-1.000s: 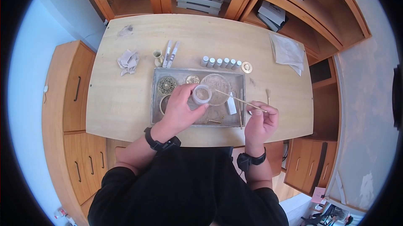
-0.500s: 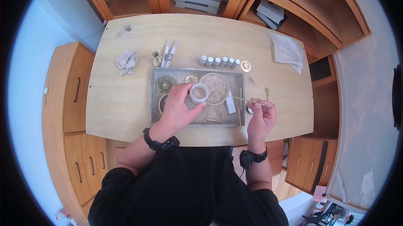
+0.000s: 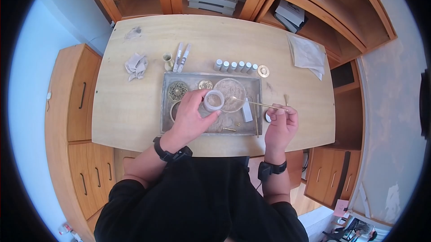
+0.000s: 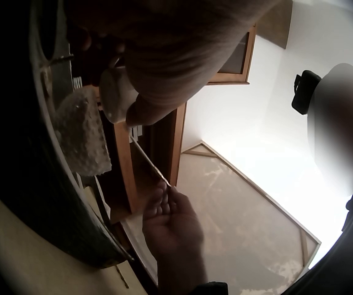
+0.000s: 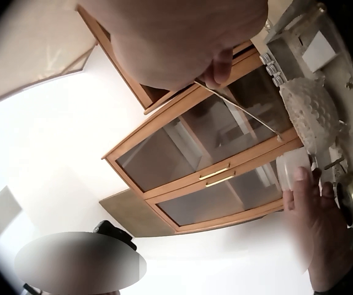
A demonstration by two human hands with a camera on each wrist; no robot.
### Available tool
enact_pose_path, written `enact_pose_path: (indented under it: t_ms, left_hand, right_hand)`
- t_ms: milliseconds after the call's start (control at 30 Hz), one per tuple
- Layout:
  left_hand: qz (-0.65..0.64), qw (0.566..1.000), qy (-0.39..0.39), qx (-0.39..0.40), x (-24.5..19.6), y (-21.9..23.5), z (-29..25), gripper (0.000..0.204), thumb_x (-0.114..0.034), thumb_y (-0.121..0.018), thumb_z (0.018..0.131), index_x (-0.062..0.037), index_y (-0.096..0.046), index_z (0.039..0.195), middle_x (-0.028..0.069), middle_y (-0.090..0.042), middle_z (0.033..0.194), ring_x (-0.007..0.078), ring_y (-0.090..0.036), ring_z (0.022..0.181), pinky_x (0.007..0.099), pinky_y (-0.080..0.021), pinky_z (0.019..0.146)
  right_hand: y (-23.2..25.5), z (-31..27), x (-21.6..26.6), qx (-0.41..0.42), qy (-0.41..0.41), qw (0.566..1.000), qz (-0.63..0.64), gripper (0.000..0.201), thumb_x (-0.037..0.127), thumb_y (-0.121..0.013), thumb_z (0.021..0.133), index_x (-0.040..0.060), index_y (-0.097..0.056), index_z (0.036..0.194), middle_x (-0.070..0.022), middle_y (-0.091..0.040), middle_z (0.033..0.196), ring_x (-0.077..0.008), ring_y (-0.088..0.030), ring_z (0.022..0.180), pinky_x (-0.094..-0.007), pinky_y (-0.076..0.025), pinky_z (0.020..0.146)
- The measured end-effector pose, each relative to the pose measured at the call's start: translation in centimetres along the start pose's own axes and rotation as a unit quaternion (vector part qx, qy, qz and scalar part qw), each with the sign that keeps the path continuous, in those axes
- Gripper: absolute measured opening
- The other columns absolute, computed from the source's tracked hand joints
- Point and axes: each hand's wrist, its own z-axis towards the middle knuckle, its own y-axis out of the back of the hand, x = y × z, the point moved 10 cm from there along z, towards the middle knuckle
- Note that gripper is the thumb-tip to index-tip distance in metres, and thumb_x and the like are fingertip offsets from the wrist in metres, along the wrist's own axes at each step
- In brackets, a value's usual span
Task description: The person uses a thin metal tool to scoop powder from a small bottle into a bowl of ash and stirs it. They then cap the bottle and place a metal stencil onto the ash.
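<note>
- Jar [image 3: 214,101]: held over the tray [image 3: 167,125], toward the bowl's [image 3: 230,79] eight o'clock; the left hand's [image 3: 191,117] thumb and fingers grip it.
- Thin spoon [image 3: 260,104]: pinched in the right hand [image 3: 281,127]; its tip has moved toward nine o'clock, now over the bowl.
- White tubes [image 3: 181,57]: eleven o'clock from the jar, print unreadable.

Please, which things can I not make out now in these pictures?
- Right part of the open round vessel: head view, behind the left hand.
- Rest of the small round item: head view, behind the right hand.
- What substance the jar holds: head view, too small.
- Print on the two white tubes: head view, too small.
</note>
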Motion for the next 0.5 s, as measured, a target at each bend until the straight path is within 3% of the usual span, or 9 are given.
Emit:
enact_pose_path:
  t_ms: [167, 500]
  left_hand:
    - [-0.012, 1.0, 0.006, 0.012, -0.2, -0.2, -0.1, 0.059, -0.018, -0.086, 0.079, -0.0012, -0.06, 0.13, 0.0189, -0.066, 0.121, 0.0383, -0.061, 0.115, 0.0481, -0.049, 0.1]
    - [0.0, 1.0, -0.007, 0.007, -0.6, -0.2, -0.1, 0.059, -0.015, -0.087, 0.076, -0.0017, -0.062, 0.128, 0.0181, -0.066, 0.124, 0.0368, -0.063, 0.115, 0.0442, -0.052, 0.099]
  right_hand:
    - [-1.6, -0.1, 1.3, 0.018, 0.012, 0.998, 0.051, 0.01, 0.001, -0.063, 0.103, 0.0012, -0.059, 0.111, -0.0178, -0.074, 0.106, -0.0191, -0.072, 0.089, -0.0332, -0.061, 0.086]
    - [-5.7, -2.3, 1.8, 0.141, 0.059, 0.985, -0.079, 0.016, -0.007, -0.062, 0.1, 0.0011, -0.056, 0.112, -0.0212, -0.073, 0.113, -0.0207, -0.072, 0.099, -0.0336, -0.058, 0.092]
